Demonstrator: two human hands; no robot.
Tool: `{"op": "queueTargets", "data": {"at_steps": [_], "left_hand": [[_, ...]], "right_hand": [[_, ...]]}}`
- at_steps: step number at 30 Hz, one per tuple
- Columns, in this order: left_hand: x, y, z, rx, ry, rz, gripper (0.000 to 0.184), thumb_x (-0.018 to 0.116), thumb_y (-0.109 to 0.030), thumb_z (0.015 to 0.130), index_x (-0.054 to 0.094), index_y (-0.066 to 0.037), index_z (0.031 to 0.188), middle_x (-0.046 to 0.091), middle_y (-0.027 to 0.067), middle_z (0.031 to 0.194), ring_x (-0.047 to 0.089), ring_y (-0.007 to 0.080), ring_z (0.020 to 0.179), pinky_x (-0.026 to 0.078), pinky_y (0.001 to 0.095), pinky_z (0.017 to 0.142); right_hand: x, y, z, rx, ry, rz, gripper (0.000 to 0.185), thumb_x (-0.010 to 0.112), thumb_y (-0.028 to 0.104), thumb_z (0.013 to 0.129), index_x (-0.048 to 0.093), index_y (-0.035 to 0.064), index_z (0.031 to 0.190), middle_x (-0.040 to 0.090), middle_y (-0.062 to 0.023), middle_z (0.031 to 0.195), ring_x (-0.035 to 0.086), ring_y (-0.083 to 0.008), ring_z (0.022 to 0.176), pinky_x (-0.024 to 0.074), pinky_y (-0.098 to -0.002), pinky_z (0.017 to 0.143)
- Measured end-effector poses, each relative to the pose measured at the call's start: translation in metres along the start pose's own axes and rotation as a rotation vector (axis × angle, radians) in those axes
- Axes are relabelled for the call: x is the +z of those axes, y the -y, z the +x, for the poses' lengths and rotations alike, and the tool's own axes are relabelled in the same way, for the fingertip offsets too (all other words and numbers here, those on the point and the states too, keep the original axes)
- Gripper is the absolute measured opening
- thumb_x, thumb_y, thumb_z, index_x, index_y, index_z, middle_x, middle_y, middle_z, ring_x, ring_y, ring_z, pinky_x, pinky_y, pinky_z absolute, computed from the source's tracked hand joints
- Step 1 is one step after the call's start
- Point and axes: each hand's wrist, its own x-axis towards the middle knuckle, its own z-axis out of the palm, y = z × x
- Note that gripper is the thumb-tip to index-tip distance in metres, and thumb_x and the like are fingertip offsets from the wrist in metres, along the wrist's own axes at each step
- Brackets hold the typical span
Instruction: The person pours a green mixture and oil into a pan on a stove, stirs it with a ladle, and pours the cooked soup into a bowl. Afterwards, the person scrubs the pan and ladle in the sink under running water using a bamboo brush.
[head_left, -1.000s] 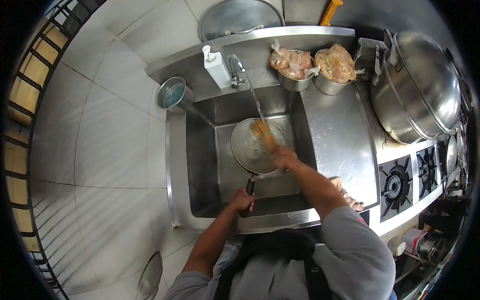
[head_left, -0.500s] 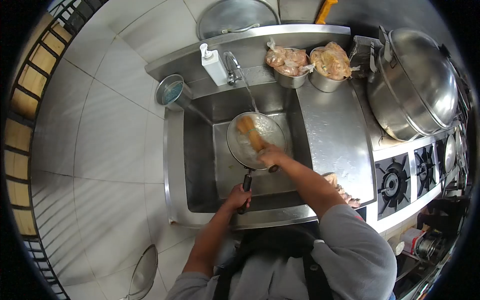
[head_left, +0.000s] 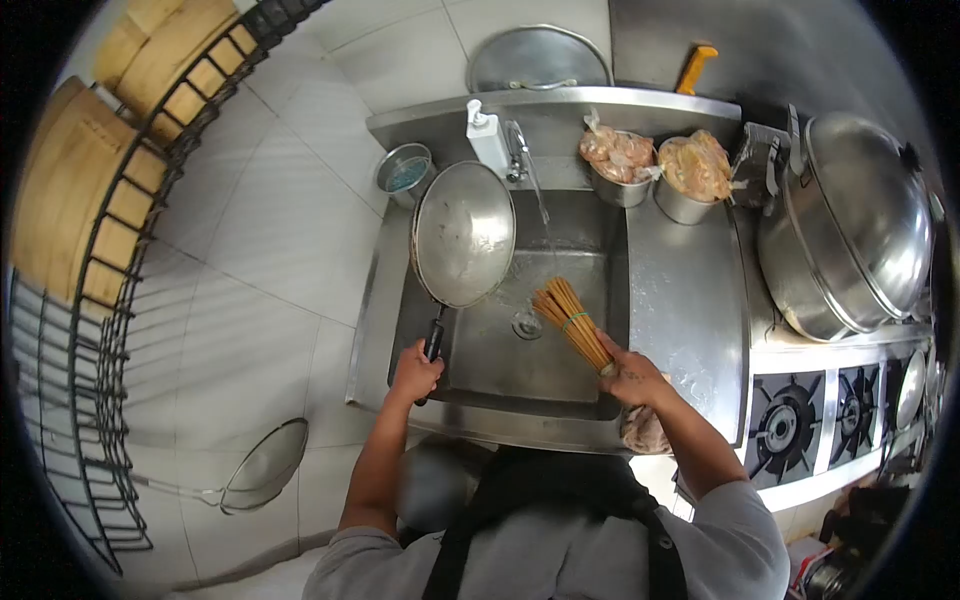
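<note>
My left hand [head_left: 416,374] is closed round the black handle of a frying pan [head_left: 464,235]. The pan is tilted at the left side of the steel sink [head_left: 500,355], its wet inside showing. In my right hand [head_left: 634,374] is a bamboo wok brush [head_left: 570,316], a bundle of thin sticks tied with a green band, held over the right half of the sink. Its stick ends point up and left, apart from the pan. Water runs from the faucet [head_left: 519,150] into the sink between pan and brush.
A white pump bottle [head_left: 488,140] and a metal pot [head_left: 407,172] stand behind the sink. Two steel containers with bagged food [head_left: 694,168] are at the back right. Beyond the counter are a large lidded steamer pot [head_left: 850,230] and gas burners [head_left: 784,428]. A strainer [head_left: 265,466] is at lower left.
The pan has moved from under the stream to the left and been tilted up. My right hand has drawn the brush out of the pan, to the right. The view has shifted.
</note>
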Motion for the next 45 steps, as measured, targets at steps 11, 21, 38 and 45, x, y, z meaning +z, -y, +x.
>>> {"op": "queueTargets", "data": {"at_steps": [11, 21, 38, 45], "left_hand": [[-0.014, -0.019, -0.014, 0.306, -0.339, 0.129, 0.015, 0.062, -0.01, 0.075, 0.052, -0.002, 0.082, 0.05, 0.0092, 0.053, 0.054, 0.0214, 0.048, 0.043, 0.0382, 0.049], [0.077, 0.049, 0.001, 0.062, 0.015, -0.031, 0.016, 0.06, -0.008, 0.072, 0.048, -0.003, 0.08, 0.042, 0.0032, 0.056, 0.042, 0.0129, 0.049, 0.039, 0.0301, 0.049], [0.049, 0.06, 0.084, 0.214, 0.054, 0.078, 0.023, 0.063, -0.014, 0.073, 0.05, -0.002, 0.087, 0.046, 0.0102, 0.058, 0.046, 0.0208, 0.051, 0.041, 0.0342, 0.052], [0.041, 0.071, 0.093, 0.213, 0.082, 0.079, 0.023, 0.063, -0.013, 0.072, 0.052, -0.001, 0.088, 0.048, 0.011, 0.059, 0.046, 0.0214, 0.051, 0.041, 0.0345, 0.053]], "right_hand": [[-0.019, 0.064, -0.017, -0.266, -0.235, 0.28, 0.09, 0.067, 0.021, 0.075, 0.017, 0.0207, 0.15, 0.059, -0.0251, 0.119, 0.058, -0.0371, 0.112, 0.0444, -0.0366, 0.094], [-0.001, 0.056, 0.093, 0.036, 0.195, -0.244, 0.086, 0.062, 0.026, 0.075, 0.019, 0.0172, 0.149, 0.062, -0.0253, 0.108, 0.062, -0.0383, 0.1, 0.0482, -0.0409, 0.087], [-0.038, 0.094, 0.157, -0.086, 0.29, -0.781, 0.065, 0.059, 0.015, 0.072, 0.044, 0.0157, 0.134, 0.069, -0.0161, 0.087, 0.067, -0.0329, 0.087, 0.0536, -0.0405, 0.072], [-0.039, 0.101, 0.173, -0.111, 0.321, -0.935, 0.055, 0.062, 0.012, 0.075, 0.052, 0.017, 0.129, 0.069, -0.0117, 0.091, 0.068, -0.0285, 0.087, 0.054, -0.0395, 0.071]]}}
